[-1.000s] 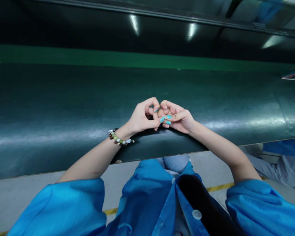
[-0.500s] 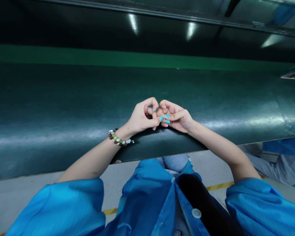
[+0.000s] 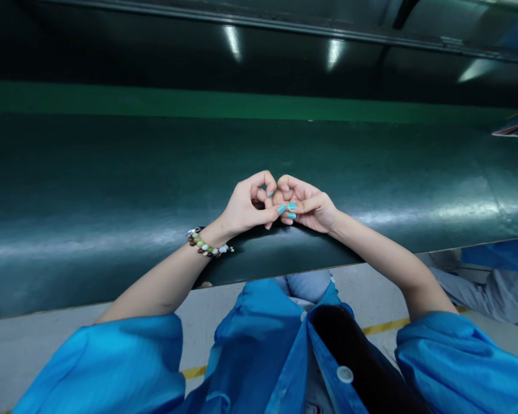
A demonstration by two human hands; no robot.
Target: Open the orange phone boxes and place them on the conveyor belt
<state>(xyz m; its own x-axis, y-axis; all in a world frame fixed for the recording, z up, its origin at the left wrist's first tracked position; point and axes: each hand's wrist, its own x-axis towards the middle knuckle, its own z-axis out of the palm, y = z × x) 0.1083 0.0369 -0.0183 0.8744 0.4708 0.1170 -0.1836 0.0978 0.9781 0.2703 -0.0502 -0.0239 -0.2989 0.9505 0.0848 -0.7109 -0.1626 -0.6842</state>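
My left hand (image 3: 247, 204) and my right hand (image 3: 311, 206) rest together on the near part of a dark green conveyor belt (image 3: 112, 172). Both have their fingers curled in, and the fingertips touch each other in the middle. No object shows in either hand. The nails are painted turquoise. A beaded bracelet (image 3: 207, 246) circles my left wrist. Blue sleeves cover my upper arms.
A brighter green strip (image 3: 242, 104) runs along the belt's far side. Some flat items (image 3: 515, 129) lie at the far right edge of the belt. Another person in blue and grey (image 3: 492, 276) sits at the right. A yellow line marks the grey floor below.
My hands have hardly moved; the fingers shifted slightly against each other. The items at the far right slid a little further out of view.
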